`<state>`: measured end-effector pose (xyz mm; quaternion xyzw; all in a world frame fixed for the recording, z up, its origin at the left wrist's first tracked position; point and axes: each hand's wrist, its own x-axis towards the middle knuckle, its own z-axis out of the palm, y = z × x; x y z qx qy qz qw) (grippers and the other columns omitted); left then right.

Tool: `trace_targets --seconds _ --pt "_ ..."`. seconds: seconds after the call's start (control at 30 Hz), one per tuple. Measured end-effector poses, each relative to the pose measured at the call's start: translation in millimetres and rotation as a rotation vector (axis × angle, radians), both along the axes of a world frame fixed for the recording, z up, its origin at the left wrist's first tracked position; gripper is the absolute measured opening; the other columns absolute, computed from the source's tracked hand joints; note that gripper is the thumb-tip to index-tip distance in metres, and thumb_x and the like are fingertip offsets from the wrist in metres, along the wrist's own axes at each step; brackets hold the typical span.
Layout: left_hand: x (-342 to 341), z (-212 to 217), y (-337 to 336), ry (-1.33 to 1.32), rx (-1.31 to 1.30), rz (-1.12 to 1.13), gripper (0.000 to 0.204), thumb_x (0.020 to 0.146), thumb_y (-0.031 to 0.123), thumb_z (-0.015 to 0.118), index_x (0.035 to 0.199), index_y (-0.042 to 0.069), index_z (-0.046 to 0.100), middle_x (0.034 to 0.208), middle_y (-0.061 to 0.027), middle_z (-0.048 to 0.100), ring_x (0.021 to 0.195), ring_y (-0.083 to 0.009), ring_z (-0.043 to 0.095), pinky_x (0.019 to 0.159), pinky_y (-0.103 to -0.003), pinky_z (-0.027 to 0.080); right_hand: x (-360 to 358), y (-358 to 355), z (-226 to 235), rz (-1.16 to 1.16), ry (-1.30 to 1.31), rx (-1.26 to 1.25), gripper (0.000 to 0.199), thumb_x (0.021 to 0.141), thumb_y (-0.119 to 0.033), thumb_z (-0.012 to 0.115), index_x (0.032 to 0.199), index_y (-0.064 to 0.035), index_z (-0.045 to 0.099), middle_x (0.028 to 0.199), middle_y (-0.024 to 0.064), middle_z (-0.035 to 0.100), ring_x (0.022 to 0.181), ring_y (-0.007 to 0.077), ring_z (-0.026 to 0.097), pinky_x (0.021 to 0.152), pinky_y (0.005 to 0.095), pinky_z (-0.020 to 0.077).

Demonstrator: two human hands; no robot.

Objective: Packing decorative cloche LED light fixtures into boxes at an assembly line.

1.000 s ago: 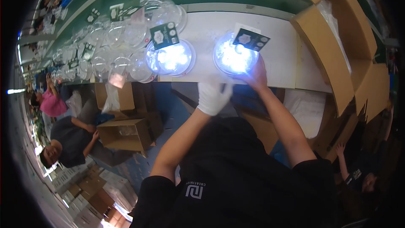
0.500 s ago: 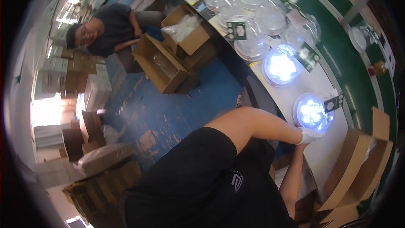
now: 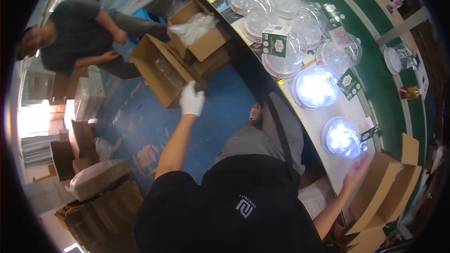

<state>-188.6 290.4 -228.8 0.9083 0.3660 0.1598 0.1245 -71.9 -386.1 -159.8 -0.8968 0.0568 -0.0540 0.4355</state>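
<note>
two lit domes [image 3: 317,87] sat on the bench [image 3: 349,112], judged finished; more unlit ones [image 3: 276,14] waited further along. the gloved left hand [image 3: 191,99] gripped the edge of an open box [image 3: 161,72] on the floor holding clear bags. the right hand [image 3: 356,172] hung open near the closer dome [image 3: 342,138].

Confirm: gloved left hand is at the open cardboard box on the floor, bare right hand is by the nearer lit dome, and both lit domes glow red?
Not quite. The head view shows the two lit domes glowing blue-white, not red. The rest holds: gloved left hand at the open cardboard box on the floor, bare right hand by the nearer lit dome.
</note>
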Motion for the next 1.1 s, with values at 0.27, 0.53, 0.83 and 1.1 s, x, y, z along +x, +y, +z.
trace_targets --seconds 0.27,0.53,0.83,1.1 --pt "-41.4 -62.1 122.7 0.728 -0.231 0.234 0.073 0.078 0.034 0.078 0.14 0.011 0.047 0.128 -0.0187 0.065 0.121 -0.0371 0.062 0.099 -0.05 0.051 47.2 73.3 146.8 0.154 -0.158 -0.03 0.053 0.102 -0.025 0.056 0.15 -0.0071 0.046 0.158 0.0135 0.041 0.144 0.0268 0.04 0.115 0.0419 0.0328" --pt "-40.2 -138.9 155.2 0.75 -0.341 0.199 0.049 0.083 0.035 0.071 0.127 0.013 0.063 0.118 -0.0166 0.071 0.11 -0.0372 0.068 0.092 -0.048 0.053 80.4 124.2 139.3 0.117 -0.004 -0.184 0.038 0.091 -0.013 0.073 0.128 -0.0063 0.067 0.139 0.0134 0.059 0.117 0.0229 0.063 0.088 0.0341 0.057" --pt "-50.5 -130.6 115.9 0.738 -0.186 0.113 0.029 0.096 0.037 0.062 0.106 0.014 0.076 0.106 -0.0156 0.073 0.095 -0.0361 0.07 0.081 -0.046 0.054 56.8 105.3 132.8 0.039 -0.078 -0.258 0.076 0.07 -0.023 0.091 0.131 -0.008 0.048 0.142 0.0143 0.055 0.12 0.0254 0.057 0.093 0.0368 0.048" --pt "-24.3 -68.0 55.0 0.574 -0.055 -0.186 0.037 0.099 0.042 0.056 0.098 0.008 0.071 0.097 -0.0169 0.07 0.089 -0.0418 0.065 0.078 -0.051 0.051 72.0 80.9 147.5 0.204 -0.006 -0.256 0.078 0.065 -0.02 0.093 0.128 -0.0066 0.049 0.145 0.0127 0.054 0.12 0.0292 0.057 0.096 0.0362 0.0461"
